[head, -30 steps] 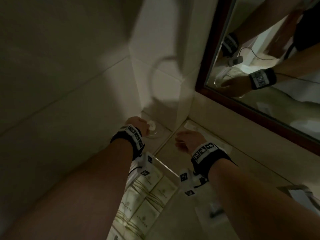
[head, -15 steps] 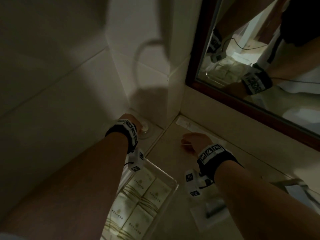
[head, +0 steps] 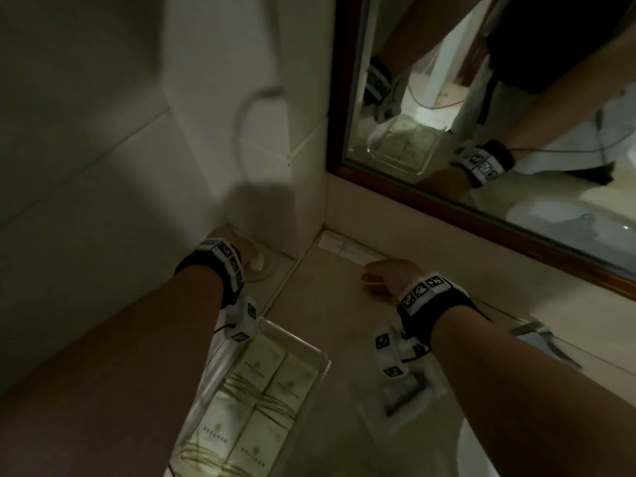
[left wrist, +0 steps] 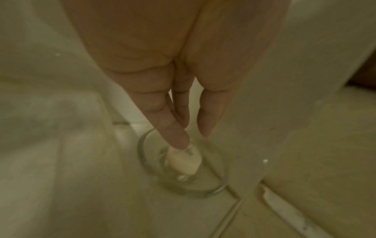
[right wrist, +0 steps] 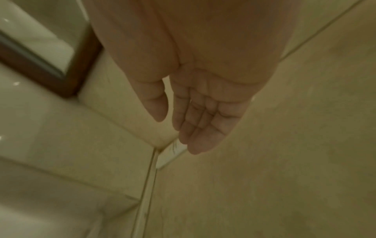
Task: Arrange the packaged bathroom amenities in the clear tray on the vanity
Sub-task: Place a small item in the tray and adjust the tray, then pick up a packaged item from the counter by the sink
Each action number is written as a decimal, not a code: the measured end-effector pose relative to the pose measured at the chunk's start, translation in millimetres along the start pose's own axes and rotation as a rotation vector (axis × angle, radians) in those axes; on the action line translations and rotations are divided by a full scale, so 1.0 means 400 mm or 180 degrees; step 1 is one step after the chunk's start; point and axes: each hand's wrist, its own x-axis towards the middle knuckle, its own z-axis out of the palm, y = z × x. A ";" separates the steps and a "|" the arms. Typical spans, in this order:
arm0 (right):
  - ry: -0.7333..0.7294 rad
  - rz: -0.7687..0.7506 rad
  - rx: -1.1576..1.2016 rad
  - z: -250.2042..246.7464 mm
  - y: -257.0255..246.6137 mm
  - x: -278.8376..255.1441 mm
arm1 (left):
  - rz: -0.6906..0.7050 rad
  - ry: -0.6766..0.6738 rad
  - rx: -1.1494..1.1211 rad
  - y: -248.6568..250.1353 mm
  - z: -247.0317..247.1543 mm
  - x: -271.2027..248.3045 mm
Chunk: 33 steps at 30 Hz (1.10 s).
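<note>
Left hand (left wrist: 162, 61) on white bar (left wrist: 185, 161) — right hand (right wrist: 203, 83) slack

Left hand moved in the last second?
No. The left hand stays at the glass dish against the wall, fingertip on the small white piece.

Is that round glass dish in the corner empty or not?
Not empty: a white bar lies inside the glass dish, touched by a fingertip of the left hand.

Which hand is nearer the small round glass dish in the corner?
Left. The left hand reaches into the glass dish, a fingertip touching the small white packet inside. The right hand is apart, over the counter to the dish's right.
</note>
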 end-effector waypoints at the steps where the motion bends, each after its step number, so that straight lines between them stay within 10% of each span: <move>1: 0.0032 -0.0061 -0.0023 -0.014 -0.002 -0.022 | -0.0114 -0.0005 -0.0126 0.014 -0.010 -0.018; 4: 0.0086 -0.0287 -0.0043 -0.058 -0.009 -0.096 | 0.0676 -0.0031 0.0390 0.044 -0.018 -0.075; 10: 0.0250 -0.0852 0.0224 -0.205 -0.040 -0.276 | 0.1058 -0.0146 -0.1302 0.202 -0.015 -0.292; 17: 0.0488 -0.1139 0.0483 -0.410 0.003 -0.464 | 0.1990 0.0159 -0.0544 0.335 0.030 -0.552; 24: 0.0437 -0.1253 0.0734 -0.609 0.090 -0.575 | 0.1672 -0.0566 -0.1968 0.463 0.179 -0.732; 33: 0.1182 -0.1323 0.1090 -1.007 0.326 -0.699 | 0.2037 -0.1177 -0.1595 0.688 0.455 -1.049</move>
